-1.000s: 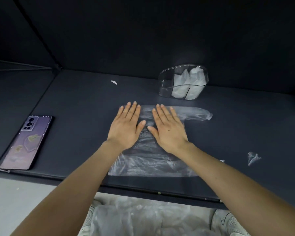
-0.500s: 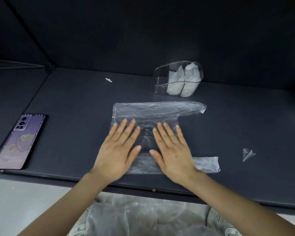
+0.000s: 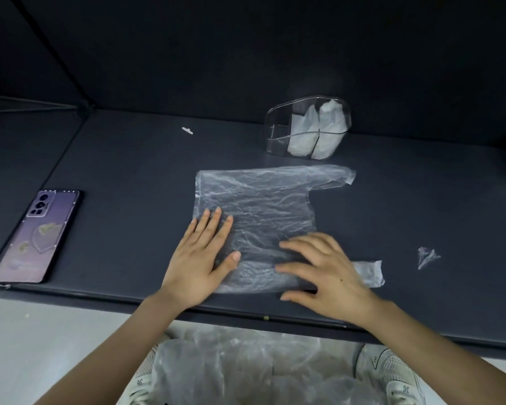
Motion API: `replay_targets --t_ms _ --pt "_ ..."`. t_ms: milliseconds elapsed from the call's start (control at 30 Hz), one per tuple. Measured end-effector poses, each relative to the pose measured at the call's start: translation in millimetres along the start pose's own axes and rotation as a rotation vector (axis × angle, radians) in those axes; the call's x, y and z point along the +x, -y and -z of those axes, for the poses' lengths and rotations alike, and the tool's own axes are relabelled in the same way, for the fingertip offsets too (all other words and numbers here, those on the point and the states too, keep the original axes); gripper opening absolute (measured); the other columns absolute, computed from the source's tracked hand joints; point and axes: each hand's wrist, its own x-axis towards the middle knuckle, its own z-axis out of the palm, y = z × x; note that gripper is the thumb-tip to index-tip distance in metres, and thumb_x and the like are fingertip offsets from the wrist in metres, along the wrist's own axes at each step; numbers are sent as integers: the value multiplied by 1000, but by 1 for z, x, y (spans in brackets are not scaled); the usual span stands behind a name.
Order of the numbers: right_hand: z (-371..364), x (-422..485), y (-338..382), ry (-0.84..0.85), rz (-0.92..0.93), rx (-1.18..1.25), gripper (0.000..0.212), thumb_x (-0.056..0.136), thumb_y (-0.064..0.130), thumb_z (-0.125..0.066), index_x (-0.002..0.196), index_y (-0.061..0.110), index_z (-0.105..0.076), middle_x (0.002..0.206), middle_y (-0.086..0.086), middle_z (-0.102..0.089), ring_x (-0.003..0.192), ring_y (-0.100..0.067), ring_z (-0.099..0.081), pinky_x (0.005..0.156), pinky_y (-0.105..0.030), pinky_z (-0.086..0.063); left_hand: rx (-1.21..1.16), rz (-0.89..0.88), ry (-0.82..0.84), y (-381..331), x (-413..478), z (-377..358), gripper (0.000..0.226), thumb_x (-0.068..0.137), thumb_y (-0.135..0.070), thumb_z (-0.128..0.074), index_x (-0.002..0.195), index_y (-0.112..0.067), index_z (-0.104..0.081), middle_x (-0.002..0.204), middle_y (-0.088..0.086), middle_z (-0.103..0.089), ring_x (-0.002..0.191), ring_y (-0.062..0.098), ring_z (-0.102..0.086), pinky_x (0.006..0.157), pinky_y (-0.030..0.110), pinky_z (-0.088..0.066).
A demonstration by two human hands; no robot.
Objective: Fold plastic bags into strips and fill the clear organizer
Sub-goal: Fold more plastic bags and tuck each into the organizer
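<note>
On the dark table [image 3: 129, 159], a thin clear plastic bag [image 3: 257, 200] lies flat and crinkled, just in front of the clear organizer [image 3: 275, 141], which holds white folded bags [image 3: 329, 121]. The left hand [image 3: 200, 258] presses its near-left part with straight fingers. The right hand [image 3: 330, 276] rests spread on the near-right corner, gripping nothing. The film looks featherlight, limp and slippery, so pinching its near edge should suit folding.

Crinkled plastic bag [image 3: 254, 206] lies flat near the clear organizer [image 3: 275, 135], which holds seemingly two folded bags [image 3: 319, 127].
</note>
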Motion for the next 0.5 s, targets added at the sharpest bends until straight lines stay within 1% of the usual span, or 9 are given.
replay_targets --t_ms 33,100,167,200,233,300,367,433,500 --pt "-4 1 2 4 47 0 29 85 46 -65 94 20 -75 116 -3 -65 110 -19 -54 97 -36 -39 -101 14 -6 0 0 4 79 86 -78 -3 149 -31 -4 159 -8 5 144 -2 17 117 19 12" --pt "-8 4 3 -16 84 2 21 91 31 -62 83 16 -74 98 0 -68 94 -17 -57 83 -31 -44 -303 33 -63 0 -2 13 79 84 -80 -18 147 -33 -22 159 -13 -8 146 -4 6 118 16 4" --pt "-4 4 7 -2 18 88 22 93 25 -58 81 14 -71 88 3 -68 82 -14 -60 75 -26 -48 -421 16 -160 1 -8 23 70 88 -75 -32 136 -28 -52 152 -12 -35 145 2 -21 120 21 -12" --pt "1 4 11 21 -62 168 21 93 26 -57 82 15 -70 86 7 -68 78 -11 -62 72 -25 -49 -487 12 -185 2 -11 28 64 88 -73 -37 124 -26 -64 143 -11 -50 138 4 -37 117 25 -23" --pt "9 5 16 44 -170 268 18 93 28 -57 82 19 -68 83 13 -67 74 -7 -62 68 -23 -50 -600 23 -183 2 -15 34 60 88 -72 -41 113 -25 -71 131 -11 -61 129 6 -49 112 28 -32" --pt "24 9 20 116 -401 494 14 92 24 -61 79 27 -64 76 21 -65 69 1 -61 66 -16 -47 -885 61 -117 0 -20 46 61 86 -72 -45 101 -21 -76 113 -4 -71 115 11 -61 103 29 -42" --pt "35 15 16 230 -562 704 20 92 14 -63 76 27 -64 73 19 -67 69 4 -60 69 -14 -44 -1068 97 -79 -2 -24 54 63 82 -75 -48 96 -20 -78 105 -1 -74 108 13 -65 97 26 -46" --pt "46 25 7 272 -648 805 19 91 10 -64 76 22 -66 72 11 -70 69 1 -62 72 -18 -45 -1197 153 -81 -5 -23 58 59 74 -81 -51 90 -31 -79 97 -6 -75 98 8 -68 87 18 -49" --pt "55 38 1 281 -686 832 16 91 12 -63 77 18 -68 73 5 -72 69 -4 -65 73 -19 -46 -1226 212 -96 -8 -18 60 55 69 -83 -55 87 -37 -77 92 -9 -75 90 6 -69 80 16 -50"
